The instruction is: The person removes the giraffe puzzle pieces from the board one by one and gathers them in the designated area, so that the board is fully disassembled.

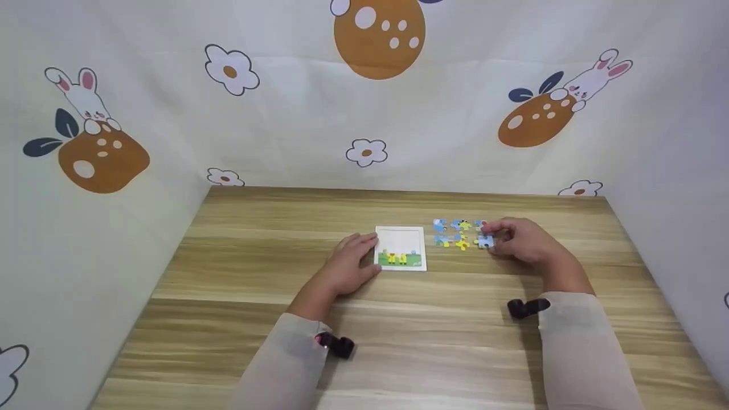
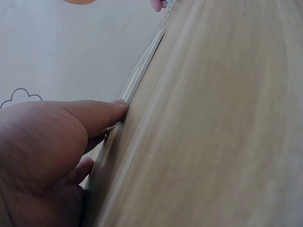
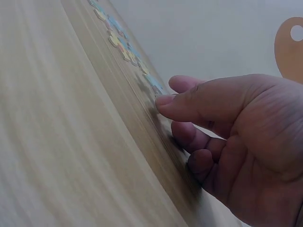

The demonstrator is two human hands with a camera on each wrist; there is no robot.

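A square white puzzle tray (image 1: 400, 228) lies flat on the wooden table, with a strip of assembled picture (image 1: 402, 259) along its near edge. My left hand (image 1: 348, 265) rests beside it, fingertips at the tray's upper left corner and thumb at the lower left corner. In the left wrist view, the thumb (image 2: 102, 112) touches the tray's edge. Loose jigsaw pieces (image 1: 462, 244) lie to the right of the tray. Over the rightmost ones is my right hand (image 1: 527, 240); its thumb and index finger stand apart close to a blue puzzle piece (image 1: 484, 242). Contact there is unclear.
The wood-grain table (image 1: 421, 336) is bounded at the back and sides by a pale curtain (image 1: 296, 114) printed with rabbits, oranges and flowers. A small black camera is fixed at each sleeve cuff, the left camera (image 1: 336, 344) and the right camera (image 1: 527, 308).
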